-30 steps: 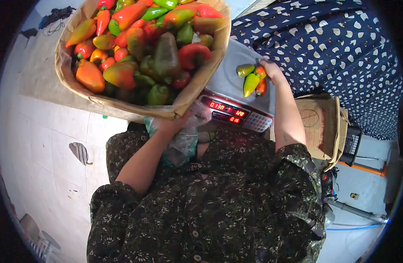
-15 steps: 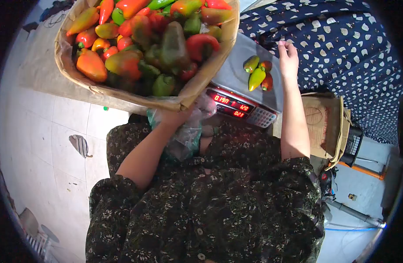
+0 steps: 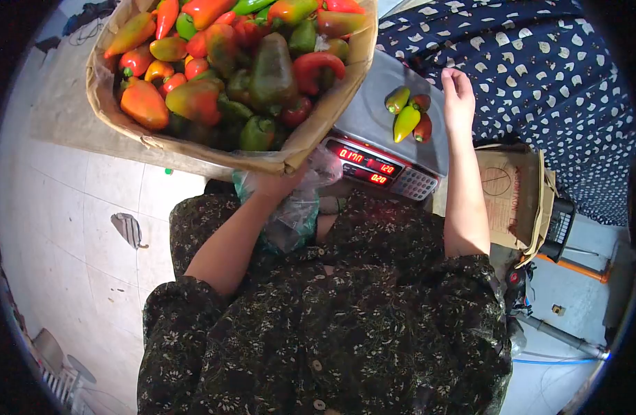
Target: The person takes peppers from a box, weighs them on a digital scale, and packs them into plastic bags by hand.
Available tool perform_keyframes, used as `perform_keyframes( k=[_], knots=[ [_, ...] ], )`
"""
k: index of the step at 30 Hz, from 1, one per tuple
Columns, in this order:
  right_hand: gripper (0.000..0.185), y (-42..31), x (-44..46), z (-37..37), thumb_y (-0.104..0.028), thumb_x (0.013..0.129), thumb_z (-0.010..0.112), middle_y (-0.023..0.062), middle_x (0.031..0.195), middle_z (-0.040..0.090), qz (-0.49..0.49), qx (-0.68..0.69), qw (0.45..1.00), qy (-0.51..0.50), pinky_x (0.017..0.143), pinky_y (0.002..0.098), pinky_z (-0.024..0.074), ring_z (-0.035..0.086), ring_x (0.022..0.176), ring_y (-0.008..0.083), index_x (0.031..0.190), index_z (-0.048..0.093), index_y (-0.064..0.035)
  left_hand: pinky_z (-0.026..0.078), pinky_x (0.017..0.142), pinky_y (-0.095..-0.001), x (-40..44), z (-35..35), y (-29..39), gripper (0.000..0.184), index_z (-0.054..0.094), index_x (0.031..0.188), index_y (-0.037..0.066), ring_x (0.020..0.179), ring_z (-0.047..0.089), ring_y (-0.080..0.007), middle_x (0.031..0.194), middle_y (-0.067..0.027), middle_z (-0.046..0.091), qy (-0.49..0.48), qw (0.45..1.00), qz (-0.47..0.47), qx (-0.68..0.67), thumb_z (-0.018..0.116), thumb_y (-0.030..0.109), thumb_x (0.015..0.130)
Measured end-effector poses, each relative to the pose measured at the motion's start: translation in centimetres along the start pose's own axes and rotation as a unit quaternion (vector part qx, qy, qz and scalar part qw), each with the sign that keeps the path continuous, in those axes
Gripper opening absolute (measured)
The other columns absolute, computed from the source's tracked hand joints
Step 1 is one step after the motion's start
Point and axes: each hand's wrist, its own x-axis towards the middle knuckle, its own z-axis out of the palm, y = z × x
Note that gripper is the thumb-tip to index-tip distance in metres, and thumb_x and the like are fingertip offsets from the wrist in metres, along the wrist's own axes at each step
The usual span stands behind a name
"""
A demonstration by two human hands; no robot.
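My right hand (image 3: 459, 97) hovers or rests at the right edge of a digital scale (image 3: 373, 83), fingers loosely curled and apart with nothing in them. On the scale's plate lie several small peppers: a yellow-green pepper (image 3: 406, 124), a green one (image 3: 397, 99) and reddish-brown ones (image 3: 422, 127). My left hand (image 3: 280, 182) is under the near rim of a cardboard box (image 3: 193, 153) heaped with red, orange and green peppers. A clear and green plastic bag (image 3: 296, 218) hangs bunched from that hand; its fingertips are hidden by the box and the plastic.
The scale's red display (image 3: 363, 166) is lit. Navy patterned fabric (image 3: 532, 62) covers the far right. An opened carton (image 3: 508, 200) stands beside the scale. A striped scrap (image 3: 128, 229) lies on the tiled floor (image 3: 62, 207) at left.
The lit readings have dropped, the lowest from 0.23 to 0.20. My right hand has shifted slightly, and its fingers look a little more curled. My left hand has hardly moved.
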Motion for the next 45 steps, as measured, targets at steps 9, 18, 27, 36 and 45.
perform_keyframes(
  k=[9, 18, 27, 36, 45],
  knots=[
    [0.017, -2.2, -3.0, 0.3, -0.018, 0.086, 0.059, 0.0084, 0.088, 0.059, -0.001, 0.08, 0.995, -0.052, 0.077, 0.0298, 0.0453, 0.058, 0.083, 0.0177, 0.09, 0.061, -0.0014, 0.048, 0.076, -0.0426, -0.2, 1.1, -0.9, 0.03, 0.061, 0.101, 0.006, 0.083, 0.061, -0.0331, 0.092, -0.016, 0.063, 0.046, 0.997, -0.015, 0.058, 0.058, 0.028, 0.081],
    [0.024, -9.6, -19.1, 7.0, -0.022, 0.071, 0.068, 0.0269, 0.128, 0.04, -0.141, 0.091, 0.95, -0.264, 0.098, 0.047, 0.036, 0.04, 0.118, 0.0431, 0.092, 0.066, -0.0107, 0.048, 0.072, -0.045, 1.7, -5.6, 5.8, 0.03, 0.063, 0.096, 0.012, 0.085, 0.062, -0.0327, 0.093, -0.0128, 0.064, -0.017, 0.996, 0.066, 0.051, 0.066, 0.028, 0.072],
    [0.026, -4.3, -18.6, 1.7, -0.005, 0.073, 0.062, 0.0182, 0.115, 0.048, -0.057, 0.18, 0.947, -0.26, 0.085, 0.0388, 0.045, 0.054, 0.098, 0.0332, 0.099, 0.065, -0.0097, 0.049, 0.07, -0.0419, 1.8, -6.2, 15.2, 0.025, 0.058, 0.095, 0.004, 0.085, 0.058, -0.0344, 0.095, -0.0155, 0.058, -0.022, 0.971, 0.221, 0.089, 0.061, 0.004, 0.071],
    [0.033, 2.8, -20.3, -7.3, -0.003, 0.072, 0.051, 0.013, 0.1, 0.058, -0.043, 0.067, 0.963, -0.259, 0.08, 0.0373, 0.0477, 0.06, 0.091, 0.0289, 0.103, 0.064, -0.0077, 0.048, 0.072, -0.0335, 3.3, -5.5, 24.1, 0.029, 0.067, 0.098, 0.01, 0.081, 0.06, -0.0248, 0.089, -0.0101, 0.058, -0.208, 0.955, 0.187, 0.103, 0.057, -0.002, 0.073],
    [0.047, 4.7, -21.1, -10.7, 0.003, 0.069, 0.054, 0.0178, 0.117, 0.055, -0.007, 0.216, 0.954, -0.208, 0.087, 0.0374, 0.0466, 0.057, 0.1, 0.0343, 0.115, 0.058, -0.006, 0.049, 0.074, -0.0363, 13.3, 1.1, 27.9, 0.034, 0.058, 0.108, 0.006, 0.085, 0.061, -0.0261, 0.101, -0.0127, 0.059, -0.061, 0.958, 0.159, 0.231, 0.062, 0.025, 0.081]
  ],
)
